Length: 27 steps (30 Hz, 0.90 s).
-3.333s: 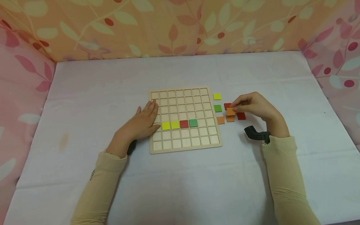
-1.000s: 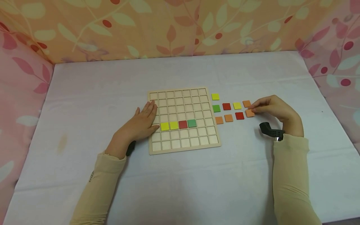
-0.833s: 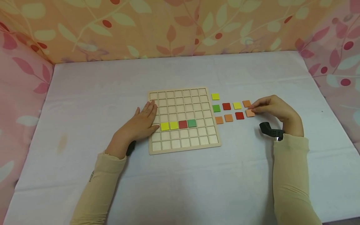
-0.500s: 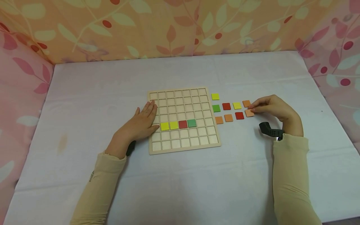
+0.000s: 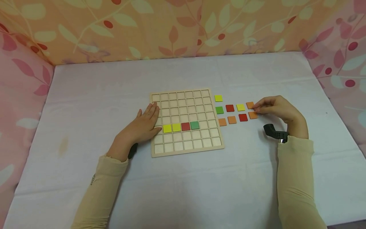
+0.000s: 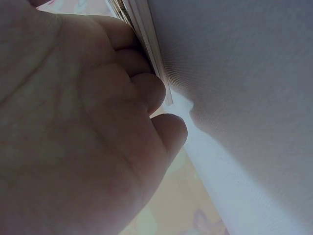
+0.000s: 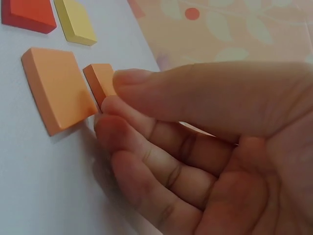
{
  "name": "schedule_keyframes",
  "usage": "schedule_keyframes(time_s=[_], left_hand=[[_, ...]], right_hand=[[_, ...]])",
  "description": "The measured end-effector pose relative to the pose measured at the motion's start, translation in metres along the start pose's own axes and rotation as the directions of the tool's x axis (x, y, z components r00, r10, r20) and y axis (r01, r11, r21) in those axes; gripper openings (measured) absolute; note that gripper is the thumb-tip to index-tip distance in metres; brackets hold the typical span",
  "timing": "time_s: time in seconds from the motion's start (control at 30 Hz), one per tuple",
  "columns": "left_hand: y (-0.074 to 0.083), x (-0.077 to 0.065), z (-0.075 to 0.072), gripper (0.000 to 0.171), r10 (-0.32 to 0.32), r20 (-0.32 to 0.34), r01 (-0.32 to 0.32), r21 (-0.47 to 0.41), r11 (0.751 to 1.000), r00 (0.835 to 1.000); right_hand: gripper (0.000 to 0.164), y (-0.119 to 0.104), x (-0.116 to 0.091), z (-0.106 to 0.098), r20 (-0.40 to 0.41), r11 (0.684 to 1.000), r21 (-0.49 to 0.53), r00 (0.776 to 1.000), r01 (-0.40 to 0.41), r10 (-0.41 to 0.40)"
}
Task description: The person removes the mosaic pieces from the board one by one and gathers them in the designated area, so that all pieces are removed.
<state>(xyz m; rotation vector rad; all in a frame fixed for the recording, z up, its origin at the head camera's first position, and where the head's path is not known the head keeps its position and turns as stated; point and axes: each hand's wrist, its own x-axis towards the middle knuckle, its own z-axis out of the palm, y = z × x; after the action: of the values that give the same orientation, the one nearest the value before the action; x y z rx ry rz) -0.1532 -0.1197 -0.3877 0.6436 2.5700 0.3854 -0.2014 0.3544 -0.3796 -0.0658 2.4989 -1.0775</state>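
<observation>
A light wooden grid board (image 5: pixel 188 153) lies on the white-covered table. My left hand (image 5: pixel 140 126) rests flat over its left edge, fingers spread onto the frame; in the left wrist view its palm (image 6: pixel 73 112) is beside the board's edge. One row of cells holds two yellow tiles (image 5: pixel 172 128), a red tile (image 5: pixel 186 126) and a green tile (image 5: pixel 194 125). To the right of the board, my right hand (image 5: pixel 280 109) has its loosely curled fingertips at the two outermost orange tiles. The nearer orange tile (image 7: pixel 58 90) lies flat; the thumb overlaps the farther orange tile (image 7: pixel 99 81).
Between the board and my right hand lie more loose tiles: a yellow tile (image 5: pixel 218 98), a green tile (image 5: pixel 219 110), two red tiles (image 5: pixel 230 108), another yellow tile (image 5: pixel 240 107) and two orange tiles (image 5: pixel 222 122). Patterned fabric (image 5: pixel 177 28) walls the back and sides.
My right hand has moved right from the tile cluster, spreading the tiles into two rows. Its fingers have just let go of the nearer outermost orange tile. The left hand stays put.
</observation>
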Motion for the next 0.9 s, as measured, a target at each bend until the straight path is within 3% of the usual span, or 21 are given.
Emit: schedule_keyframes(time_s=[0.27,0.57,0.9], left_hand=[[0.0,0.0,-0.001,0.075,-0.009,-0.001,0.009,-0.003,1.0,1.0],[0.004,0.008,0.003,0.076,-0.006,0.006,0.006,-0.002,1.0,1.0],[0.005,0.009,0.004,0.076,0.007,-0.012,-0.007,0.006,1.0,1.0]], right_hand=[[0.029,-0.007,0.004,0.005,-0.015,0.999,0.034,0.999,0.036,-0.036],[0.029,-0.029,0.005,0.02,-0.088,0.99,0.12,0.994,0.077,-0.067],[0.024,-0.055,0.011,0.048,0.022,0.974,0.179,0.989,0.139,-0.146]])
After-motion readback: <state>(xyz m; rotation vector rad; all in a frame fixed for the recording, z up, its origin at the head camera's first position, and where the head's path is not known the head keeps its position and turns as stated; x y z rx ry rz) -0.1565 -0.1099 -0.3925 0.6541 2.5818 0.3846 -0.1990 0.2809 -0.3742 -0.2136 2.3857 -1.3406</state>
